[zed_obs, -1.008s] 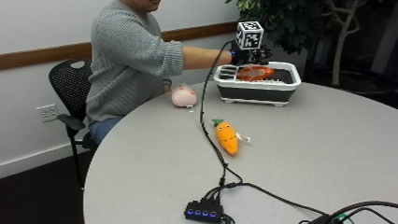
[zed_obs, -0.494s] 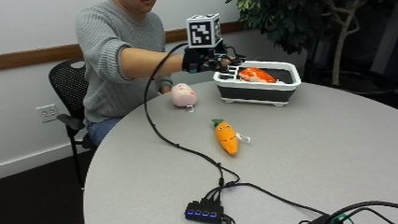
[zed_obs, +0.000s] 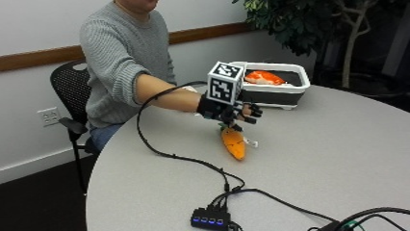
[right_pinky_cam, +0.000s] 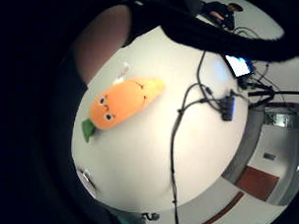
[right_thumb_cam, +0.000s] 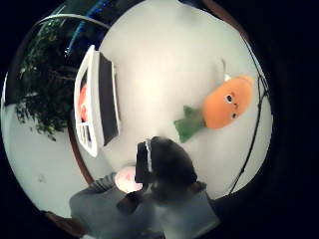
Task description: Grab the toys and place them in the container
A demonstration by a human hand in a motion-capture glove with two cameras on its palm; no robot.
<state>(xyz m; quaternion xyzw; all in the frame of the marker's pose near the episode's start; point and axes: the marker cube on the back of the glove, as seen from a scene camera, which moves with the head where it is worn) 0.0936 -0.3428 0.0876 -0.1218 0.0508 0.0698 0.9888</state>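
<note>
The right hand [zed_obs: 229, 113] hovers released, fingers relaxed, above the carrot toy [zed_obs: 233, 143]. Lower straight down, grasp its middle, probably, then carry it to the container [zed_obs: 272, 90] beyond.

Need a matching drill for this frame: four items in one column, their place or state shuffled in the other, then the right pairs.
Items:
1. carrot plush
2. orange fish toy
3. gloved right hand
4. USB hub

Places or states:
A. inside the white container
B. near the table's front edge, cables plugged in
C. lying on the table, leafy end toward the person
D. above the carrot plush, fingers spread, holding nothing

Pairs: 1-C, 2-A, 3-D, 4-B
</note>
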